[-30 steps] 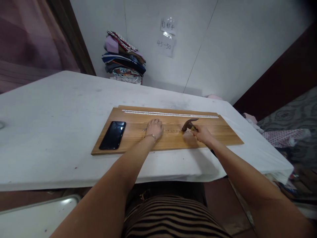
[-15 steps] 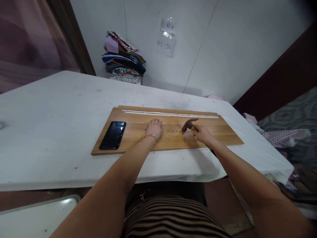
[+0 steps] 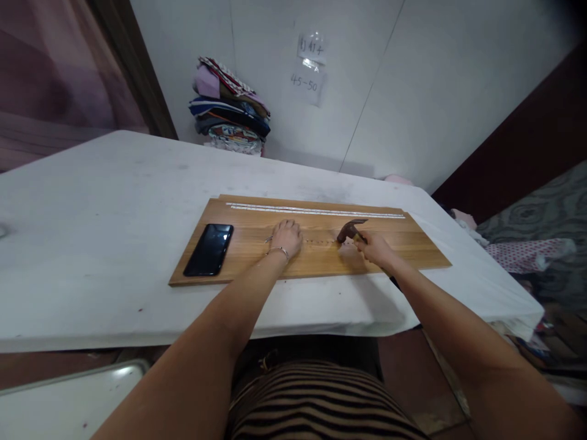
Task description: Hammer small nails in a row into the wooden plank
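Observation:
A wooden board (image 3: 247, 235) lies on the white-covered table. My right hand (image 3: 375, 249) is closed round the handle of a claw hammer (image 3: 349, 232), whose head is down at the board with the claw pointing right. Between my hands runs a row of several small nails (image 3: 318, 242) along the board. My left hand (image 3: 287, 235) lies palm down on the wood at the left end of that row, fingers stretched out; a bracelet circles its wrist. Thin dark bits, perhaps nails, show just left of it. What is under the palm is hidden.
On the board's left end rests a black phone (image 3: 208, 249). Two white measuring strips (image 3: 316, 211) run along its far side. Folded cloths (image 3: 232, 110) are stacked at the table's back edge against the wall, where handwritten paper signs (image 3: 306, 82) hang.

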`<state>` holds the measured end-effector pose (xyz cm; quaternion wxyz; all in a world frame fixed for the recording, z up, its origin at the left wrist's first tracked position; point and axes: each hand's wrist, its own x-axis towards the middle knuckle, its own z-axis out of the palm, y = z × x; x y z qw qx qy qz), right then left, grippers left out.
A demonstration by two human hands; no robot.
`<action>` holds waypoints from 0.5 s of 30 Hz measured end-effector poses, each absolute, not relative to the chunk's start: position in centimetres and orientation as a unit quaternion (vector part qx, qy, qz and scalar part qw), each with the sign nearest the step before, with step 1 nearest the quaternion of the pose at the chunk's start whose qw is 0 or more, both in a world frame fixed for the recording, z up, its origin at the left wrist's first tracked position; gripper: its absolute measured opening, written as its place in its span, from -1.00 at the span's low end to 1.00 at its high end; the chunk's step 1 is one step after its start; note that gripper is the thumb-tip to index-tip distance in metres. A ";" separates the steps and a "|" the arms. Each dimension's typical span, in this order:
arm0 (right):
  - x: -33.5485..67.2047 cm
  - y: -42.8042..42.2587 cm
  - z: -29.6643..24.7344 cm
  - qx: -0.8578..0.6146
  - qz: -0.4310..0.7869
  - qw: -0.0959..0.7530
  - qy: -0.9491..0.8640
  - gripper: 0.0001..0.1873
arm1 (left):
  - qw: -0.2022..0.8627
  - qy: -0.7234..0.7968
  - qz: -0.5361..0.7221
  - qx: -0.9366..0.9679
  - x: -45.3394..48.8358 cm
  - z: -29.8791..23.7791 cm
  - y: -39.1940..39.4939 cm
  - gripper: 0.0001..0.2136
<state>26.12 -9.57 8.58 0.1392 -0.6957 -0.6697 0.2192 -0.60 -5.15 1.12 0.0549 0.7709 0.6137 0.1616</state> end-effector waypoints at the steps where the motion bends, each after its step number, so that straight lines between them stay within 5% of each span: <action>1: 26.1 -9.6 8.6 -0.696 0.222 0.139 -0.668 -0.86 | 0.056 0.613 0.163 0.771 -0.6 1.1 -5.1 -0.71; 15: 26.2 -9.5 8.3 -0.687 0.213 0.148 -0.679 -0.84 | 0.059 0.615 0.161 0.770 -0.5 1.3 -5.3 -0.72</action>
